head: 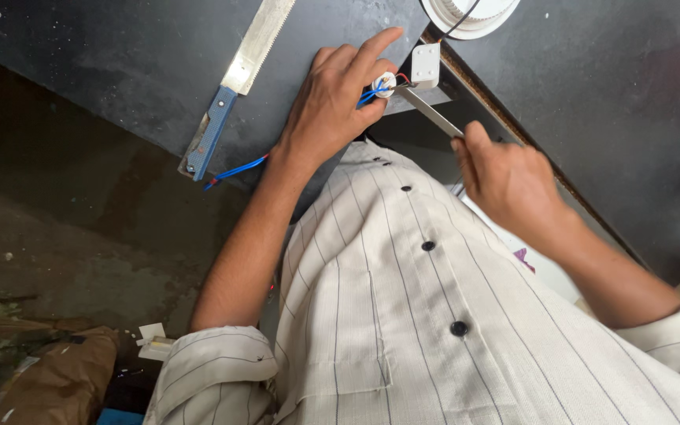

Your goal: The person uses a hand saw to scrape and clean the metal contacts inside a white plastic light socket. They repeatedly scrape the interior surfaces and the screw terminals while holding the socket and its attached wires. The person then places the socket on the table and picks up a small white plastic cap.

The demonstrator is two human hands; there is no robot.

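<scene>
Left hand fingers pinch a small white fitting; right hand grips a metal blade.

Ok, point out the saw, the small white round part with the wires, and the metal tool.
saw [239, 72]: head view, blade near handle.
small white round part [385, 83]: head view, its face.
metal tool [428, 112]: head view, mid-shaft.

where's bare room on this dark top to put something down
Bare patches: the dark top left of the saw, and the dark slab right of the round white fitting. Crowded: the corner where the left hand pinches a small white part with blue wires beside a white block, and the right hand holds a metal tool.
</scene>
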